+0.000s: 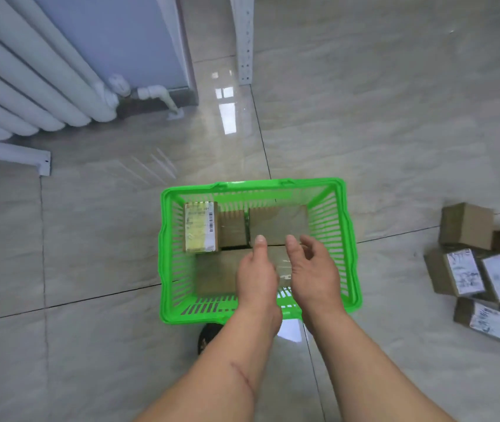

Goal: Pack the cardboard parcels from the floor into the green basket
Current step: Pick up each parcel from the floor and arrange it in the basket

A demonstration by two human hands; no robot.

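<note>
Nearest, both bare hands hang over the green slatted plastic basket (168, 254) on the tiled floor; the left hand (256, 277) shows a straight thumb, its other fingers hidden; the right hand (314, 269) has fingers loosely curled and spread, holding nothing; brown cardboard parcels (277, 223) lie inside; to the right, more labelled cardboard parcels (468, 269) sit heaped on the floor; farthest, a white ribbed radiator (29, 86).

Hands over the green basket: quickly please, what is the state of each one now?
Left hand: open, fingers relaxed, holding nothing.
Right hand: open, fingers loosely curled, holding nothing.
Both are above the parcels in the green basket.
</note>
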